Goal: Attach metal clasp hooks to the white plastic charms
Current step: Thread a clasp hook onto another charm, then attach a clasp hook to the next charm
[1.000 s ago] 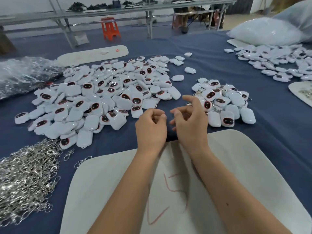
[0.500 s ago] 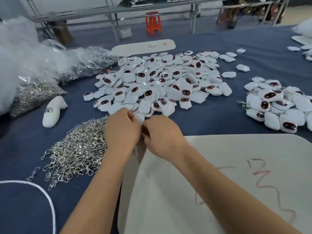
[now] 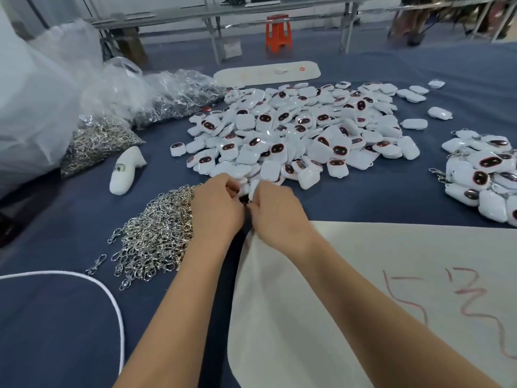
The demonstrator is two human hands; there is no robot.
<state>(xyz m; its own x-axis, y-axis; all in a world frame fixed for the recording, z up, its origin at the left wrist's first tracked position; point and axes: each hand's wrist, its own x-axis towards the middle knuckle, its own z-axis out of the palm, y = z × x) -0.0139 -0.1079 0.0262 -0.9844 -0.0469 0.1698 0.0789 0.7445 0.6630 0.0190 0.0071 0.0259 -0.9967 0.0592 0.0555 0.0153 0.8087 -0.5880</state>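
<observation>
My left hand (image 3: 216, 207) and right hand (image 3: 275, 211) meet over the blue table (image 3: 377, 197), at the near edge of the big charm pile (image 3: 296, 130). My right hand pinches one white charm (image 3: 254, 189) between thumb and fingers; its pale top shows just above my knuckles. My left hand's fingers are curled toward it. I judge they pinch a clasp hook, but the hook itself is hidden, so what that hand holds I cannot tell.

Deciding relation: the charm lies immediately right of my left fingertips, almost touching, so the join happens in the narrow gap between the hands. The charm's long axis appears to stand roughly upright, tipped away from me. Its loop end is not visible. The hook heap (image 3: 156, 233) lies directly under and left of my left hand, which is the nearer one to it. The finished pile (image 3: 481, 175) sits well apart near the right edge.

Against half a second earlier: both hands sit in much the same place relative to the heap and charm pile, and the white charm top now shows above my right hand.
</observation>
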